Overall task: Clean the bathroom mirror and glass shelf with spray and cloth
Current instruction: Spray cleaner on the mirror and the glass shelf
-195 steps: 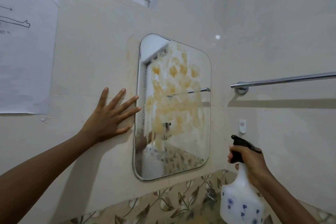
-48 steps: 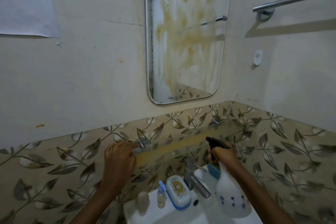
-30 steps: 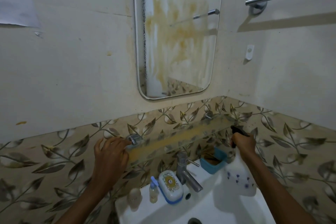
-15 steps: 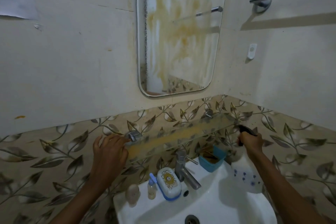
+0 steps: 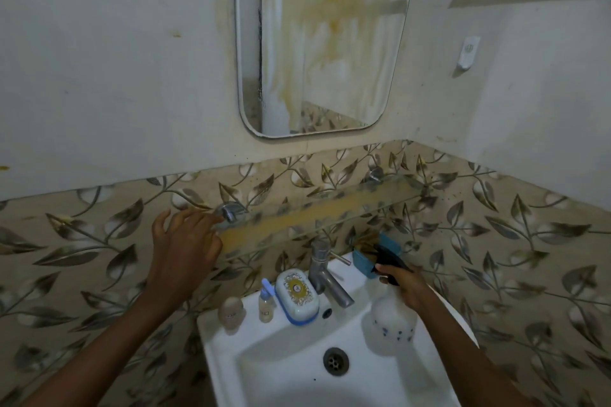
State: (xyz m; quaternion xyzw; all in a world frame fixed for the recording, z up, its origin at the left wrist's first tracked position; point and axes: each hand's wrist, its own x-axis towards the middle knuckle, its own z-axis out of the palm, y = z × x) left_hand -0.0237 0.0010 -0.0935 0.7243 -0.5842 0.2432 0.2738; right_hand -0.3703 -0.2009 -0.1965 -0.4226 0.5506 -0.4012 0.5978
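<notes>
Your left hand point(image 5: 185, 251), fingers loose and uncurled, at the left end of the stained glass shelf point(image 5: 330, 211), your right hand point(image 5: 403, 286) gripping the spray bottle point(image 5: 390, 317) over the sink point(image 5: 213, 344)

We see the mirror point(image 5: 324, 43) glass streaked with a dull yellowish film, and the clear glass shelf point(image 5: 317, 218) carries the same matt smear. Its bracket point(image 5: 229, 210) and the tap point(image 5: 325, 274) are shiny metal. The sink point(image 5: 231, 357) looks like glossy white ceramic. The spray bottle point(image 5: 390, 317) is cloudy translucent plastic with a black plastic trigger point(image 5: 388, 261); the soap box point(image 5: 297, 296) is smooth plastic.
</notes>
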